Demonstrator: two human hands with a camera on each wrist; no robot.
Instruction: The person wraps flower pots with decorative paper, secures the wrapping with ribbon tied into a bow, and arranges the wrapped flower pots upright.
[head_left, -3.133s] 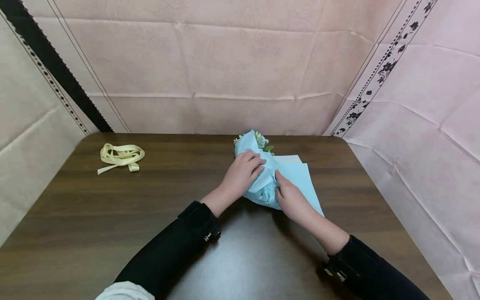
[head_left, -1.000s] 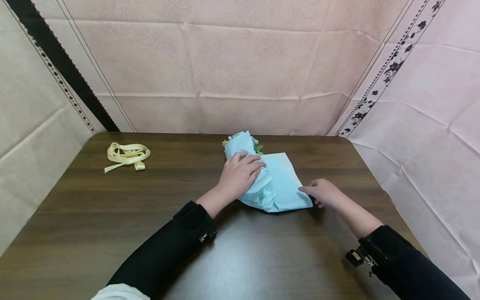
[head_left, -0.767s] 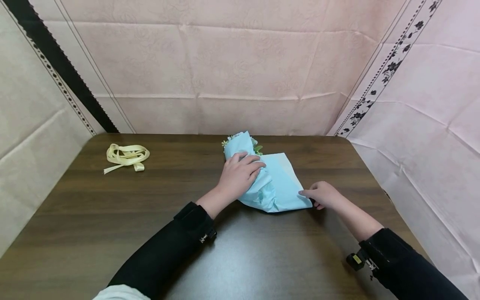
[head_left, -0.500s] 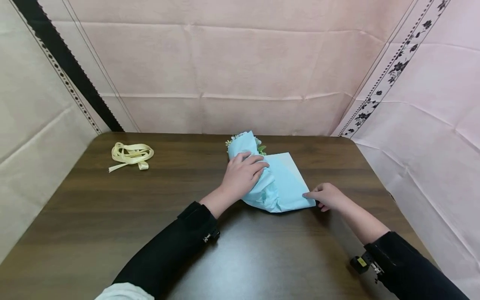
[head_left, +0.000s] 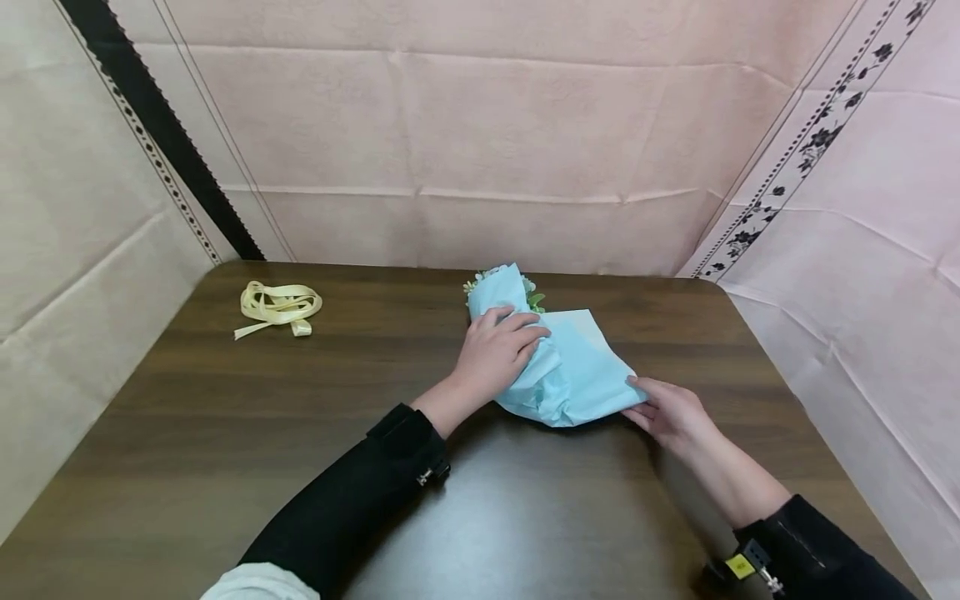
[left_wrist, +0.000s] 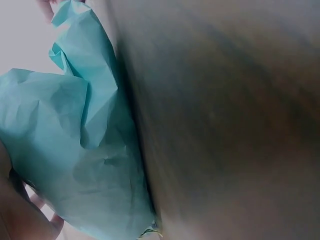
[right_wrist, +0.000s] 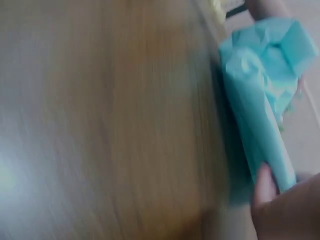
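Loosely spread left hand, pinching right hand, both touching paper

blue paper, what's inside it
Pale flowers and green leaves peek out at the far end of the blue paper. Anything further inside, such as stems, is covered by the folds and can't be seen.

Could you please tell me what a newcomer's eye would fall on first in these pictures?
Probably the bright blue paper near the far edge of the table, with flowers peeping out at its far end. The left hand rests on it, while the right hand pinches its right corner. Next, the looped pale-yellow ribbon stands out on the far left.
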